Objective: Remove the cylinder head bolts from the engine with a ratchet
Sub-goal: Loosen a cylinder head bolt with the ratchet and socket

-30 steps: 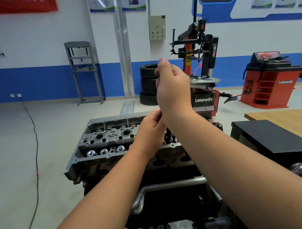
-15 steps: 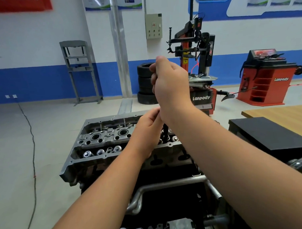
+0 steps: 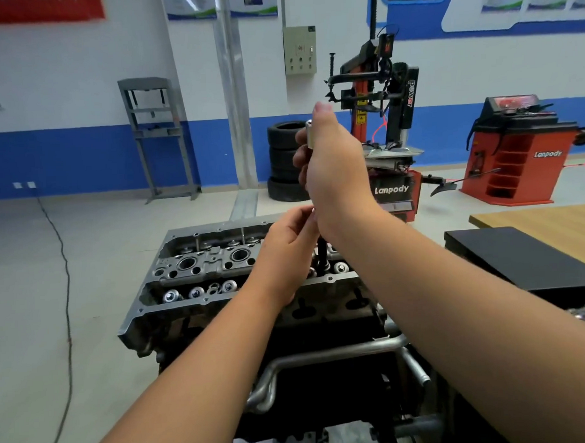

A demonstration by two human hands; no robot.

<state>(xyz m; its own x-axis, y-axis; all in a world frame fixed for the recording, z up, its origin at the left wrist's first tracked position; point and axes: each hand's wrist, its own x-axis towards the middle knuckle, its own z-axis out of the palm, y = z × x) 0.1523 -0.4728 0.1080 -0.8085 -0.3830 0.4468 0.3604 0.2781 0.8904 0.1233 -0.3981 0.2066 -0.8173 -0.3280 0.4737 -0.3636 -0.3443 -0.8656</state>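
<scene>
Bolt coming out near the cylinder head's [image 3: 200,267] right end.
Right hand [image 3: 335,166] grips the ratchet [image 3: 311,136]; left hand [image 3: 285,254] pinches its shaft; tilting could slip the socket.

"Lanpody" stands in white on the base of the red-and-black tyre changer [image 3: 393,189], whose black upright column reads "power". The same "Lanpody" brand marks the red wheel balancer [image 3: 547,154]. The wall posters' print is too blurred to read.
</scene>
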